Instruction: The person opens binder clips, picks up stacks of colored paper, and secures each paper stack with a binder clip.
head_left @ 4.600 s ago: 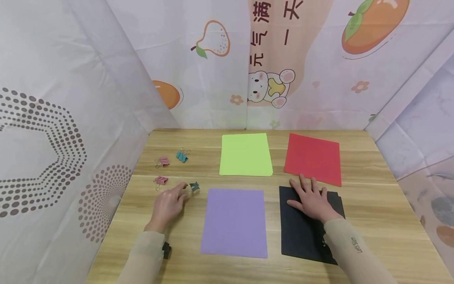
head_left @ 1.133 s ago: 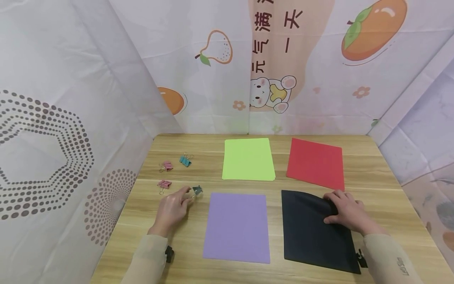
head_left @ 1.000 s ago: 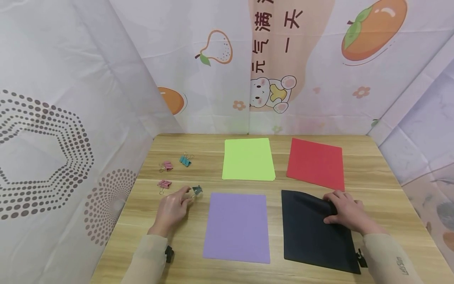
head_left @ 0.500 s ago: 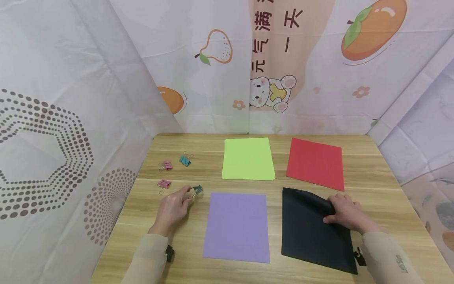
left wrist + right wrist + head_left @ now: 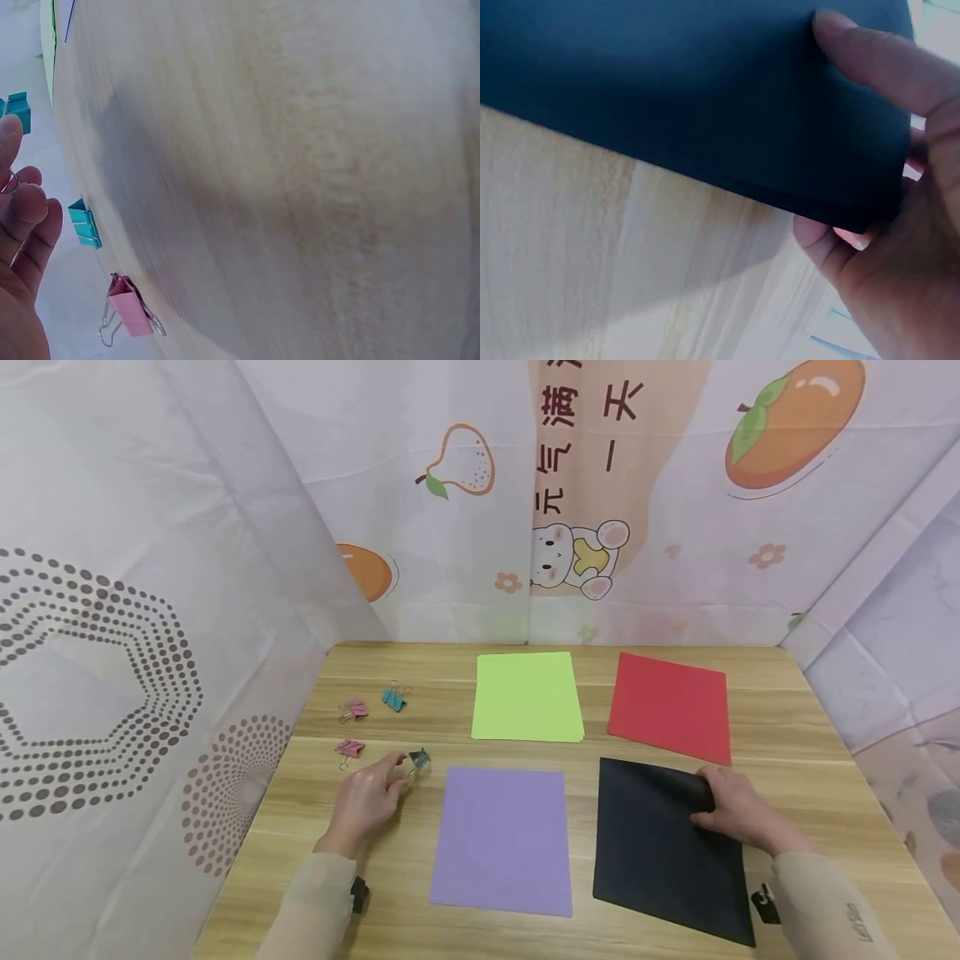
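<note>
In the head view my left hand (image 5: 363,797) pinches a teal binder clip (image 5: 418,758) by its wire handles, just left of the purple paper (image 5: 501,842). The left wrist view shows the same binder clip (image 5: 19,112) at the fingertips. My right hand (image 5: 742,810) grips the black paper (image 5: 663,852) near its far right corner. Thumb (image 5: 877,64) on top and fingers beneath, it holds that corner bent up off the table, as the right wrist view shows. Part of the corner is hidden by the hand.
Two pink binder clips, one nearer (image 5: 350,748) and one farther (image 5: 357,709), lie at the left with another teal clip (image 5: 394,698). Lime green paper (image 5: 527,697) and red paper (image 5: 670,707) lie at the back of the wooden table (image 5: 420,668). A printed curtain (image 5: 480,560) hangs behind it.
Earlier my right hand lay spread on the black paper; it has moved right and now grips the far right corner, raised. Over the last second the paper shifts slightly. My left hand keeps the clip.
</note>
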A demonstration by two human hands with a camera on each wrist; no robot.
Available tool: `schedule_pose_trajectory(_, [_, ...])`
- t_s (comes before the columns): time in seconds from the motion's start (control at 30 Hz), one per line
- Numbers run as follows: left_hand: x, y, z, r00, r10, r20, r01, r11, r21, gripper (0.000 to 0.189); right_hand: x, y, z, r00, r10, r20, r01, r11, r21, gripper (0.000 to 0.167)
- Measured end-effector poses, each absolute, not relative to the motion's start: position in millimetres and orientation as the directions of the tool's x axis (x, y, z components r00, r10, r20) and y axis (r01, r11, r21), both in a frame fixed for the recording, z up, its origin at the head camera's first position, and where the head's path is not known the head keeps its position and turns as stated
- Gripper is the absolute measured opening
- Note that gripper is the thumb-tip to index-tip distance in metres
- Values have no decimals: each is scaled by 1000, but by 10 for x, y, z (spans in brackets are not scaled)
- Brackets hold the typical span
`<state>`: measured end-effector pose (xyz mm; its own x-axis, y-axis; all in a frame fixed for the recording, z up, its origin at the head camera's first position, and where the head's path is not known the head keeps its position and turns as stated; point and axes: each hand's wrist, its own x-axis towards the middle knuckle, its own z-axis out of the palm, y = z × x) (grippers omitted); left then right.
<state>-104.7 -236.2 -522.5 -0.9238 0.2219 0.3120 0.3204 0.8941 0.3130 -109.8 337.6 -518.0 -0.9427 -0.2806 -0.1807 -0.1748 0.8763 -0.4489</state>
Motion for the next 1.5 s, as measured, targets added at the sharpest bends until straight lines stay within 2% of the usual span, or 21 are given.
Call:
schedule_pose_trajectory(0.13, [-1054,-2360,-5230,-931,211,298,307,894,326,39,-1096,3410,-5183,-949,-284,-135,-194,867,-459,44])
schedule_pose_trajectory(0.43, [-1062,-2348,-5219,-942,198,271,285,898,334,40,-1099,3479,-5146,-961,-234,-145,-128,846,-517,36])
schedule_pose_trajectory(0.7, [-1060,-2344,-5213,-935,213,282,301,899,319,40,-1097,3530,-5140,-958,-113,-264,41,857,-514,37])
schedule_pose_trajectory(0.83, [-1063,-2340,-5217,-929,221,298,314,896,313,39,-1075,3543,-5108,-947,-71,-313,108,846,-521,32])
schedule_pose_trajectory(1.27, [-1091,-2316,-5251,-875,277,396,392,887,246,37,-1114,3467,-4948,-954,-118,-275,54,837,-544,28])
schedule_pose_trajectory(1.5, [-1105,-2285,-5252,-872,281,400,399,882,250,35,-1120,3406,-4870,-958,-160,-240,2,828,-561,25])
